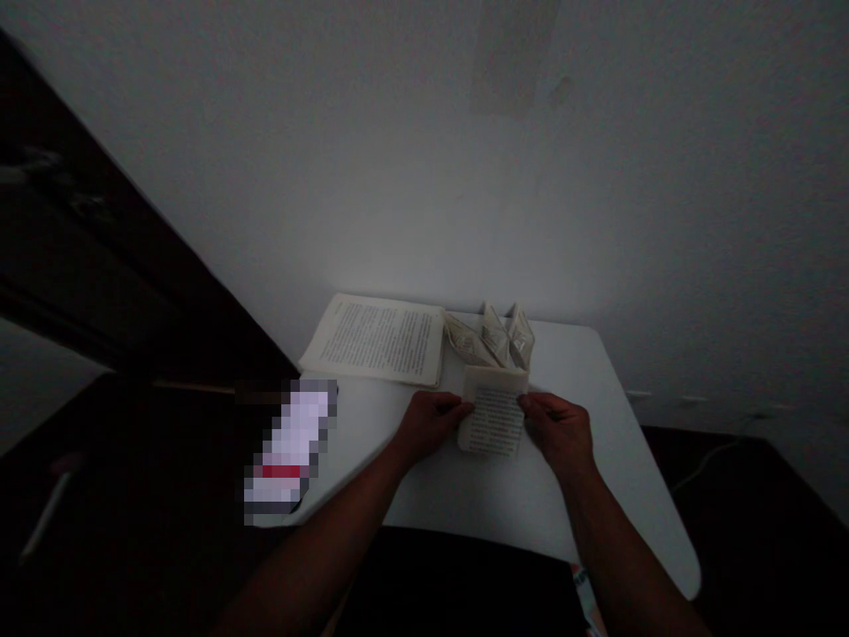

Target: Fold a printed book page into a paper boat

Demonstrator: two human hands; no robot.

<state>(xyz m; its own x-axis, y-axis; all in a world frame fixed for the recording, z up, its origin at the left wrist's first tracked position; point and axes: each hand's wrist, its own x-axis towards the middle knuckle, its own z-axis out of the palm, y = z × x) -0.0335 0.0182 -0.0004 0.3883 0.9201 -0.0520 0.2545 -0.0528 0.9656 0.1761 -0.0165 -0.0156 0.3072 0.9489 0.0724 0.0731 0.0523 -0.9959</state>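
A folded printed sheet is held upright over the front middle of the white table. My left hand pinches its left edge, and my right hand pinches its right edge. Just behind the sheet stand several folded paper shapes made of printed pages, their points upward. To their left lies a stack of printed pages, text side up.
The white table stands against a pale wall. A blurred-out bright object is at its left edge. At the far left is a dark door frame. A thin cable runs along the floor at the right.
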